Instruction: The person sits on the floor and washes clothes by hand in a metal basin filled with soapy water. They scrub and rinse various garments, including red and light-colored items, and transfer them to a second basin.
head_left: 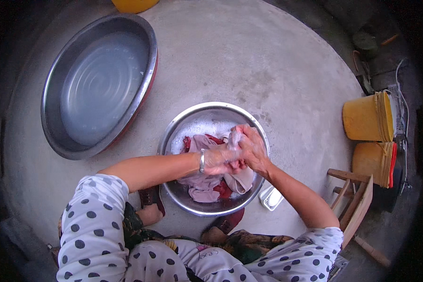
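In front of me a round metal basin (pixel 183 113) holds suds and a heap of wet laundry. My left hand (pixel 221 160), below a silver bracelet, and my right hand (pixel 253 149) meet over the basin's right half. Both are closed round a bunched pale cloth (pixel 236 137), pressed together and somewhat smeared by motion. Under them lie a greyish-pink garment (pixel 203 194) and a dark red cloth (pixel 223 189). Suds (pixel 211 123) float at the far side of the basin. My left fingers are partly hidden by the cloth and the other hand.
A large oval basin (pixel 150 35) with water stands at the far left. A white soap dish (pixel 271 198) with a pale bar sits beside the metal basin. Yellow buckets (pixel 364 117) and a wooden stool (pixel 357 207) stand at the right. My shoes (pixel 232 221) flank the basin's near side.
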Demonstrator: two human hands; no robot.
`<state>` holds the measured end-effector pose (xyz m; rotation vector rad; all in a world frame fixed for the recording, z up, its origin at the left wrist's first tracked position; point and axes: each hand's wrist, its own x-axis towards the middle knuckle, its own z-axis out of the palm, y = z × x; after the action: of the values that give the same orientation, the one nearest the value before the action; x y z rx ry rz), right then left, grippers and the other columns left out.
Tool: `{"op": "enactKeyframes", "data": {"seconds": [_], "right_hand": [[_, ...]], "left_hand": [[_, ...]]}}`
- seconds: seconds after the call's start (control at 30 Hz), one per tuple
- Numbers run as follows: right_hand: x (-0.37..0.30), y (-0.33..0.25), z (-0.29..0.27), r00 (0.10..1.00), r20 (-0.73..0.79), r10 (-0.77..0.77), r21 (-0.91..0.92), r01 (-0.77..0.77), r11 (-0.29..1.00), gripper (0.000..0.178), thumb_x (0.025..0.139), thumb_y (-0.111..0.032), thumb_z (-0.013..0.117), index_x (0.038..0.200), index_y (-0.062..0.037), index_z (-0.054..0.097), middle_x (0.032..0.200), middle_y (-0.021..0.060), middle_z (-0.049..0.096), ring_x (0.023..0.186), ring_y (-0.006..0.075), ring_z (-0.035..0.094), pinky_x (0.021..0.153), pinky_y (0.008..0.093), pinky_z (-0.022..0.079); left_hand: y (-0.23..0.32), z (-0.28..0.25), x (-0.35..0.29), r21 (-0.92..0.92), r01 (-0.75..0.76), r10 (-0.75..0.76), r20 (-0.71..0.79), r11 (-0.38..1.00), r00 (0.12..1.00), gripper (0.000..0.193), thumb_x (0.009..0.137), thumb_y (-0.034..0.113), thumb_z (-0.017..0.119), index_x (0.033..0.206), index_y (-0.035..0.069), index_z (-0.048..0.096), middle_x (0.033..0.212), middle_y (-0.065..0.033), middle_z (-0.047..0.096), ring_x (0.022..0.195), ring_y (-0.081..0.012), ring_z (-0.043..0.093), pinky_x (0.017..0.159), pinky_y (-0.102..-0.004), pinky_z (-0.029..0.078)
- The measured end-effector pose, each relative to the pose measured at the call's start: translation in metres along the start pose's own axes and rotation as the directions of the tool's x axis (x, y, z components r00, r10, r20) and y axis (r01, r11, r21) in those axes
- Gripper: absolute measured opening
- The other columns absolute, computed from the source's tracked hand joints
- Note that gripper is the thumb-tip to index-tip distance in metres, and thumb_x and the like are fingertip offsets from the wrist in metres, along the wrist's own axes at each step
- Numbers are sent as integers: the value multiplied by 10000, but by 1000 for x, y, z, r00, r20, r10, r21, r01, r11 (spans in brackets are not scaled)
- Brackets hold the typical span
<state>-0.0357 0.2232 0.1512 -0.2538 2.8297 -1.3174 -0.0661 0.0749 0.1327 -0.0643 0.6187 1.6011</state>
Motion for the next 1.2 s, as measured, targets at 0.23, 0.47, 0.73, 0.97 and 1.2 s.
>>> {"op": "enactKeyframes", "data": {"seconds": [0.23, 0.47, 0.73, 0.97, 1.2], "right_hand": [[0, 12, 4, 900, 425, 100, 769, -417, 485, 550, 731, -385, 670, 1131, -34, 530, 1042, 90, 548, 943, 146, 521, 843, 275, 426], [11, -16, -36, 834, 551, -38, 737, -465, 491, 277, 796, -165, 595, 1043, -43, 613, 929, 46, 620, 843, 102, 566, 794, 250, 454], [34, -24, -31, 922, 332, 201, 824, -387, 413, 310, 863, -322, 559, 787, -22, 589, 759, 13, 580, 636, 88, 497, 603, 244, 438], [35, -3, 10, 937, 142, 320, 515, -346, 784, 448, 895, -395, 445, 659, -25, 532, 557, 87, 458, 539, 138, 428, 526, 323, 382], [40, 14, 37, 916, 118, 384, 565, -379, 733, 451, 902, -355, 387, 687, 27, 492, 561, 163, 427, 538, 208, 459, 542, 387, 375]], "left_hand": [[-16, -1, 3, -49, 206, -203, 66, 977, 977, 197, 789, 179, 665, 870, 98, 504, 722, 53, 429, 532, -5, 347, 396, -142, 240], [3, 42, -2, 38, 228, -231, 194, 973, 953, 325, 751, 205, 690, 984, 64, 514, 632, 52, 409, 488, -23, 340, 387, -154, 236], [23, 48, -13, 62, 253, -253, -8, 965, 967, 172, 796, 224, 617, 789, 93, 505, 577, 21, 416, 410, -44, 331, 336, -172, 208], [-24, 12, 0, 171, 126, -53, -376, 977, 925, 135, 782, 188, 606, 726, 97, 524, 555, 17, 429, 391, -62, 347, 348, -212, 232], [-48, -15, 14, 405, 303, 62, -679, 863, 731, 208, 785, 246, 559, 671, 72, 564, 565, -38, 494, 495, -164, 468, 442, -307, 339]]}}
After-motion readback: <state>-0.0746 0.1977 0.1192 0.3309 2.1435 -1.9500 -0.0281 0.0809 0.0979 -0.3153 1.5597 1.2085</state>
